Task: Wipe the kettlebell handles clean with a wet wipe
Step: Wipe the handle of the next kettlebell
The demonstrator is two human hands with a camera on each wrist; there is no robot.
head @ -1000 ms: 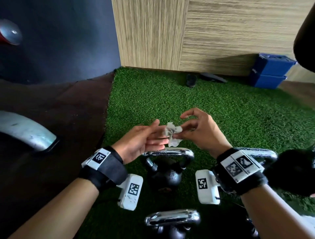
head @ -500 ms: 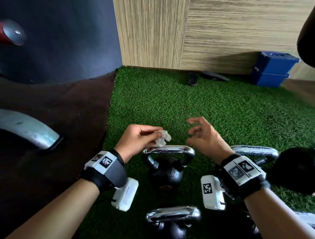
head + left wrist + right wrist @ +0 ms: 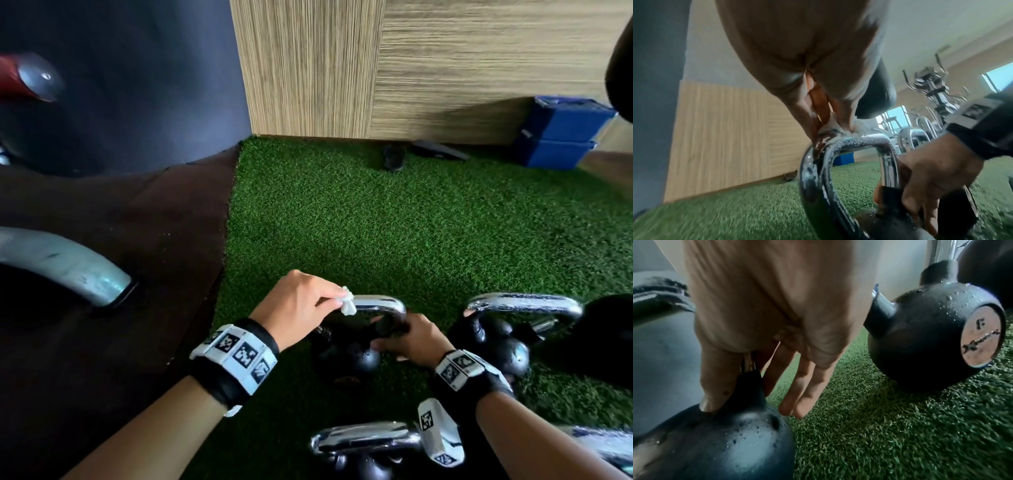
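Left hand (image 3: pixel 301 305) pinches the wipe (image 3: pixel 347 303) onto the chrome handle (image 3: pixel 376 306). Right hand (image 3: pixel 409 339) grasps the kettlebell (image 3: pixel 346 353) by the handle's base. It's sitting on green turf (image 3: pixel 411 240), wood-panel wall (image 3: pixel 376 68) behind.

On the round plate (image 3: pixel 980 335) of the kettlebell (image 3: pixel 931 337) lying on the grass, an "F" is made out in the right wrist view; the worn marks below it cannot be read. Black-and-white square code markers are carried by the wristbands (image 3: pixel 239 353).

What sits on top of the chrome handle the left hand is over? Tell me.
A crumpled white wet wipe is pinched by the left hand against the top of the chrome handle. The metal beneath wipe and fingers is covered.
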